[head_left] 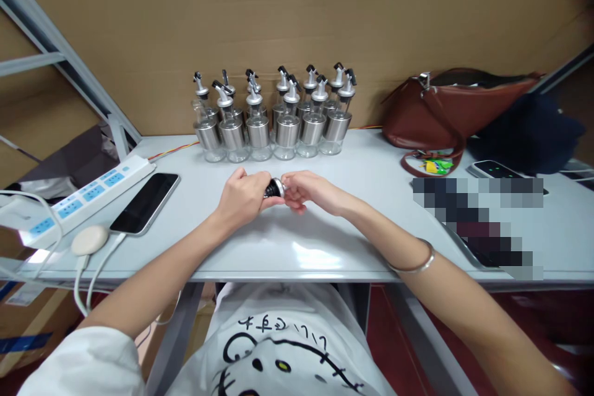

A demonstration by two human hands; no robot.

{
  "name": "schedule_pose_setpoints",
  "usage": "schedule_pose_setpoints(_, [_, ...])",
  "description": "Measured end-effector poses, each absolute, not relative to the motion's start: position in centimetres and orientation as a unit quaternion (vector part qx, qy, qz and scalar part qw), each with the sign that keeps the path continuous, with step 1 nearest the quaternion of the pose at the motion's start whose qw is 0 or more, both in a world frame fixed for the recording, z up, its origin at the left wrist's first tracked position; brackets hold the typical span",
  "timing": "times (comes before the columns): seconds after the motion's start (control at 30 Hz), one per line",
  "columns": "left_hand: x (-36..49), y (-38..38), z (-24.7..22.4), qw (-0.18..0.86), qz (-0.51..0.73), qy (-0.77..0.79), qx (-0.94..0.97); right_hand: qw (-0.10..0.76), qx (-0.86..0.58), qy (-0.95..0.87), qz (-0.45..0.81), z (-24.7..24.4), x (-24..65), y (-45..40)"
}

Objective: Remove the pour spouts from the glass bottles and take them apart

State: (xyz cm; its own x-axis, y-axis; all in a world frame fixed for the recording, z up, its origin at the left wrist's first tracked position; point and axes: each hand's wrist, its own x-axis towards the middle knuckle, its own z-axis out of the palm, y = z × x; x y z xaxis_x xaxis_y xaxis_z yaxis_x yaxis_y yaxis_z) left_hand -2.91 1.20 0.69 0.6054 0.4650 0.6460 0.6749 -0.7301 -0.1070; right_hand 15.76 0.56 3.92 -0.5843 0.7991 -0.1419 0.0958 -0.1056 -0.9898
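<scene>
Above the middle of the table, both hands meet at a pour spout (277, 187) with a black ribbed stopper and a silver collar. My left hand (244, 195) is closed around the black stopper end. On the silver side, the curled fingers of my right hand (309, 190) grip the spout and hide its tip. Behind the hands stand several glass oil bottles (287, 130) with steel sleeves, in two rows. Most carry silver spouts with black flip caps. The front bottle at far left (207, 134) shows a bare glass neck.
At left lie a white power strip (93, 192), a black phone (146, 203), a round white charger (90, 239) and cables. A brown handbag (431, 111), a dark cloth item (533, 133), a small device (496, 170) and a blurred-out object (477, 229) occupy the right.
</scene>
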Motion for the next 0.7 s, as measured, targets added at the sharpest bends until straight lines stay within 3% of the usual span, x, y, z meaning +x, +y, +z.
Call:
schedule_pose_setpoints(0.27, [-2.8,0.9,1.0,0.251,-0.329,-0.295,-0.861,0.303,-0.387,-0.448,0.747,4.1,14.7,-0.3])
schedule_pose_setpoints(0.53, [-2.1,1.0,1.6,0.036,-0.421,-0.319,-0.848,0.418,-0.362,-0.477,0.683,3.7,13.3,-1.7])
schedule_pose_setpoints(0.7, [-1.7,0.4,1.8,-0.045,-0.453,-0.338,-0.824,0.488,-0.332,-0.59,0.551,3.5,13.2,-2.9])
